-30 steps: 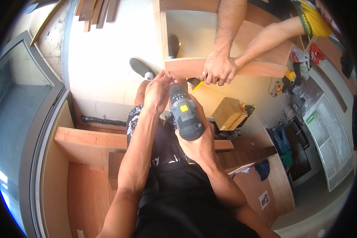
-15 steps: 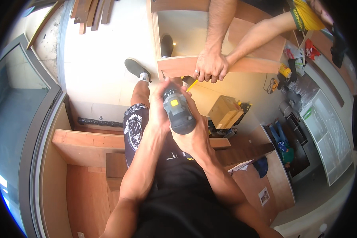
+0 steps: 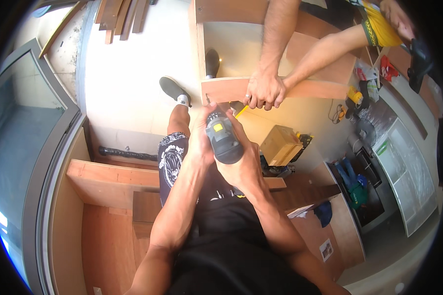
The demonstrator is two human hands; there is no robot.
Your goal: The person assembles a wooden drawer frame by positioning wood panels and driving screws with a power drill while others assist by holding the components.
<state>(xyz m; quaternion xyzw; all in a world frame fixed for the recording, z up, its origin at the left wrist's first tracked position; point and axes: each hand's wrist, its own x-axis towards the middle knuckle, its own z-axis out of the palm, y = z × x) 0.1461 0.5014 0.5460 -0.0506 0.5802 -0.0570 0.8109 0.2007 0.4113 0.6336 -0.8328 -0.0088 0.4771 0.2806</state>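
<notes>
Cordless drill: held near the plywood board's left end
Right hand: clenched around the drill
Left hand: set beside the chuck, grip unclear
Board: clasped by a co-worker's hand

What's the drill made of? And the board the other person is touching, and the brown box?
Drill: probably hard plastic, dull grey, with smooth moulded curves. Board: looks like wood, maybe plywood, smooth and reddish, with faint streaks. Box: likely cardboard, matt brown, with flat sides and crisp edges.
</notes>
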